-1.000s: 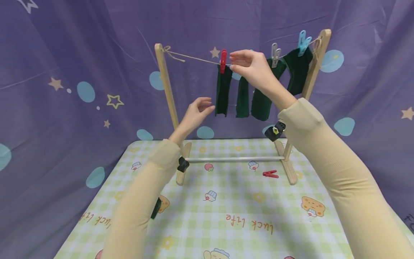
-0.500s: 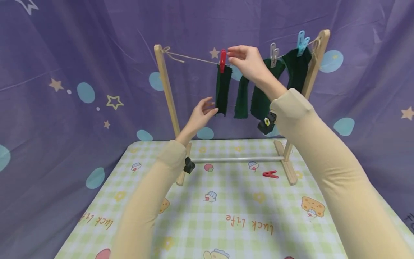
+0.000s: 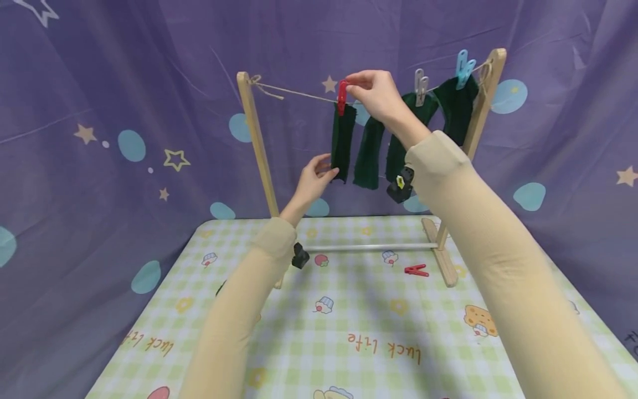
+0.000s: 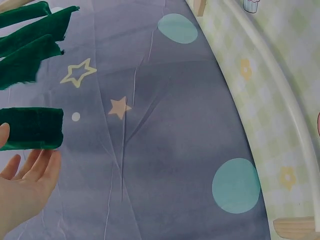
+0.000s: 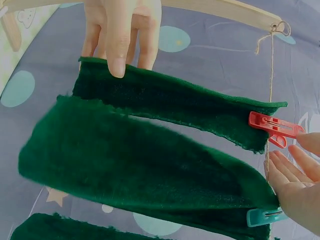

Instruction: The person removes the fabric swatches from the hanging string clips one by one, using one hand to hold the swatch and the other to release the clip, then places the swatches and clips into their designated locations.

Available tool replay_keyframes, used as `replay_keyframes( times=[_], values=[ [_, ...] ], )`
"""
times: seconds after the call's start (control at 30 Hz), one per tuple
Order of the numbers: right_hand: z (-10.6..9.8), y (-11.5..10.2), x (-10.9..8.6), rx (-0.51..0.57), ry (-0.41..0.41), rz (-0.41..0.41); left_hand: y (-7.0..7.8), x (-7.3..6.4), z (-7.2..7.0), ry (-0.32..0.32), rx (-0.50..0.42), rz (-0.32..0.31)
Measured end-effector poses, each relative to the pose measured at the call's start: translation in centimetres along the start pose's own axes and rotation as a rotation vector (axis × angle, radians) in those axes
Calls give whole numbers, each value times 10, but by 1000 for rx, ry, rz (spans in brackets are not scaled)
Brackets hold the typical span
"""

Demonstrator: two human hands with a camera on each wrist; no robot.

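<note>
A red clothespin (image 3: 341,98) fastens a narrow dark green velvety cloth (image 3: 343,138) to a string line (image 3: 299,93). My right hand (image 3: 377,94) pinches the pin's handle end from the right. In the right wrist view, the thumb meets the upper handle of the red clothespin (image 5: 272,125), with fingers just below. At the cloth's lower end, my left hand (image 3: 312,180) straddles its left edge, fingers loosely extended. The right wrist view shows the left thumb (image 5: 118,62) in front of the cloth and the other fingers partly hidden behind it.
More green cloths hang to the right, held by a teal clothespin (image 5: 262,217), white clothespins (image 3: 421,88) and light blue clothespins (image 3: 464,71). Wooden posts (image 3: 256,133) carry the line above a checked tablecloth (image 3: 379,332). Another red clothespin (image 3: 416,270) lies near the right foot.
My right hand has moved left onto the red clothespin. My left hand has come right and slightly up, from beside the cloth to its lower edge. The second cloth has swung slightly left.
</note>
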State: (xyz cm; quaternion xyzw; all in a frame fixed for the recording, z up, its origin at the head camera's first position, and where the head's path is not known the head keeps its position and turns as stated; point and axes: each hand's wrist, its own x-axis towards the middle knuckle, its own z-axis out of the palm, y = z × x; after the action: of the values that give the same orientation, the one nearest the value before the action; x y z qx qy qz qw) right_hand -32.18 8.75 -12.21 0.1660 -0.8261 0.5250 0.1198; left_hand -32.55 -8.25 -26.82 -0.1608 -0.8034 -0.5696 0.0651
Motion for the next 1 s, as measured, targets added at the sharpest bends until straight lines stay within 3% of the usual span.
replay_keyframes(
  times=[0.17,0.3,0.5,1.0],
  values=[
    [1,2,1,15,12,5,-1,-1,0,51,30,-33],
    [0,3,2,26,11,20,-4,-1,-3,85,-4,-19],
    [-3,3,1,59,6,1,-8,-3,-7,86,-83,32],
    [-1,4,-6,180,-14,-49,-7,-16,-15,74,-111,13]
  ],
)
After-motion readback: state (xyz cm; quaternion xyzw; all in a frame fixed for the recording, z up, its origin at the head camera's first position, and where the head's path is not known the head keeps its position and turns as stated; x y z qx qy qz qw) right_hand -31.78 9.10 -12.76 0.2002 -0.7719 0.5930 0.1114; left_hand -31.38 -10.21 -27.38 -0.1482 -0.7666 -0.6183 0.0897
